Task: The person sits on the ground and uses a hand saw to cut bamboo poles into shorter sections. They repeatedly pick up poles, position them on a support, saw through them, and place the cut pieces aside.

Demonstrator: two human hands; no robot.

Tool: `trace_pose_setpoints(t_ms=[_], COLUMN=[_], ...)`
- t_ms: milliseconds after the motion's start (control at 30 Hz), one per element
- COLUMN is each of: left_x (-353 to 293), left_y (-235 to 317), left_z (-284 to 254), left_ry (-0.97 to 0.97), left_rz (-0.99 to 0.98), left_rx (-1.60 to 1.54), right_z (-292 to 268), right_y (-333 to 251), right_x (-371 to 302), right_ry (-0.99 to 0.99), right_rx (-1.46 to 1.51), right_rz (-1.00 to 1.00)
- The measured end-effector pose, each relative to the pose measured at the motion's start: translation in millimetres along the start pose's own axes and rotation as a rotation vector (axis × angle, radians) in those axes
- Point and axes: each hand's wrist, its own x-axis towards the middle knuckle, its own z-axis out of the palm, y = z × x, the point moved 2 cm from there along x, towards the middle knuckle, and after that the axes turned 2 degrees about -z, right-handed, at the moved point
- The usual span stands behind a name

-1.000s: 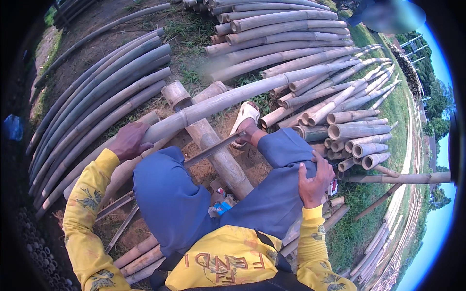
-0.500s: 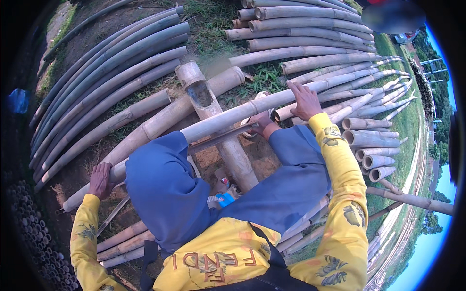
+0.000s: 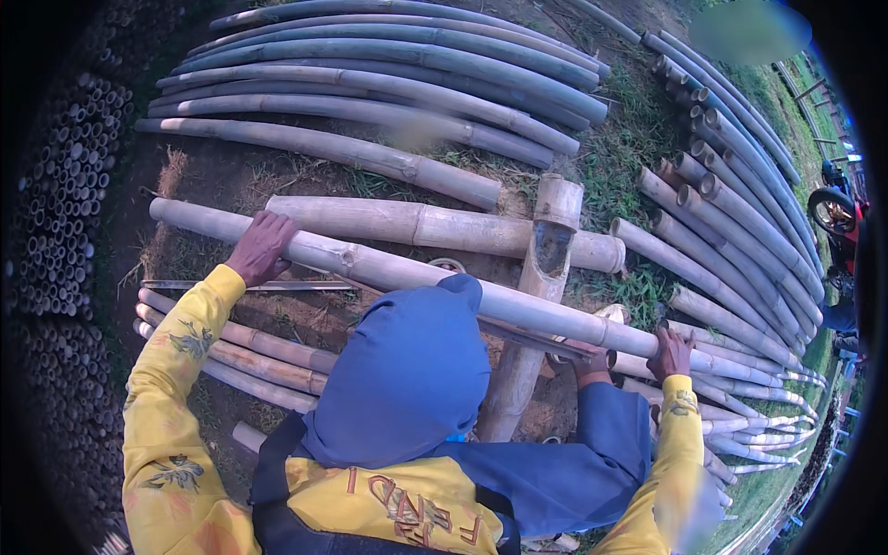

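Observation:
A long pale bamboo pole (image 3: 416, 277) lies across my knees, its left end pointing out past my hand. My left hand (image 3: 262, 248) is closed over it a short way in from that end. Farther right, my right hand (image 3: 672, 353) grips the same pole. Beneath the pole is a thick bamboo post (image 3: 520, 370) with an open notch cut near its top, resting against a thick bamboo log (image 3: 407, 225) on the ground. A narrow flat strip (image 3: 527, 339) runs under the pole towards my foot (image 3: 594, 363); its material I cannot tell.
Long bamboo poles (image 3: 388, 88) lie in a row at the far side. More poles (image 3: 740, 203) are heaped at the right, and several (image 3: 250, 351) lie near my left arm. Stacked bamboo ends (image 3: 65, 203) fill the far left. A red motorcycle (image 3: 837, 222) stands at the right edge.
My view has turned, so the surroundings sit at a different angle. Both hands still hold the pole, the left now farther in from its end.

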Motion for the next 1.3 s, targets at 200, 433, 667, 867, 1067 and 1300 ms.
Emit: trace_pose_setpoints(t_ms=[200, 433, 667, 867, 1067, 1300], left_x=[-13.3, -20.8, 52.9, 135.4, 171.3, 203.9], left_y=[-150.1, -192.2, 18.5, 78.9, 85.6, 101.7], left_z=[-52.4, -93.0, -46.9, 6.6, 26.2, 22.8], left_ry=[0.263, 0.435, 0.338, 0.270, 0.236, 0.238], left_rz=[-0.359, -0.703, -0.053, 0.028, 0.011, 0.066], left_rx=[0.300, 0.408, -0.084, -0.201, -0.237, -0.144], right_z=[-115.4, -187.7, -178.5, -153.8, -108.7, -59.5], right_y=[-103.1, -319.7, -450.0, -426.6, -203.8, -123.2], right_x=[33.0, 107.5, 155.5, 133.6, 76.2, 94.4], right_ry=[0.402, 0.682, 0.604, 0.548, 0.374, 0.147], right_rx=[-0.009, 0.145, 0.165, 0.407, 0.228, -0.041], right_rz=[-0.270, -0.541, -0.473, -0.368, 0.023, -0.031])
